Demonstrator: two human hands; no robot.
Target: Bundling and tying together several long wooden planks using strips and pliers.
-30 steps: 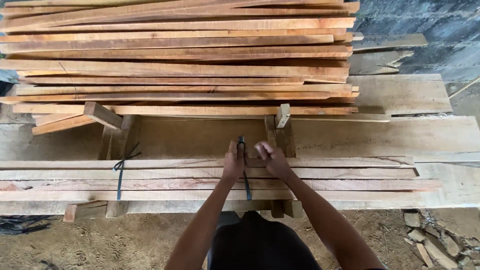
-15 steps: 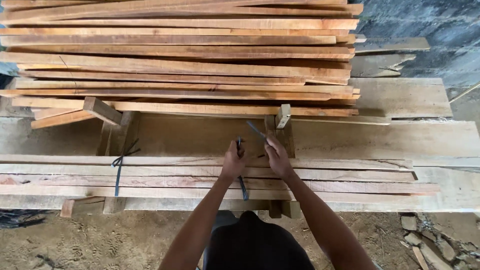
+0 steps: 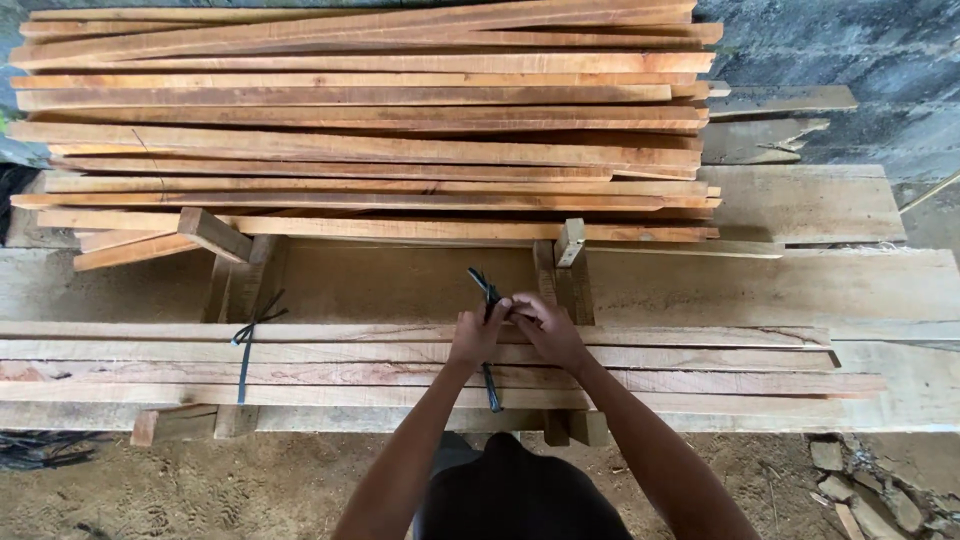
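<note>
So the black strap (image 3: 489, 340) runs across a flat bundle of wooden slats (image 3: 640, 365) lying on the worktop (image 3: 900, 290), and its loose ends stick up right where both hands meet. Looks to me like I'm mid-knot on this second tie: the left hand (image 3: 478, 335) and right hand (image 3: 545, 330) are touching, fingers pressed together and pinching the strap ends at the bundle's far edge. Next bit probably wants a firm, even pull so the slats cinch without sliding sideways. Another black tie (image 3: 246, 345) already sits around the same bundle well off to the left. Behind that there's a big stack of long planks (image 3: 360, 130) on small wood supports (image 3: 215, 235). Worktop is rough boards; sandy dirt floor (image 3: 200, 480) below, grey wall (image 3: 850, 45) at the back, some stone rubble (image 3: 870, 490) bottom right.
</note>
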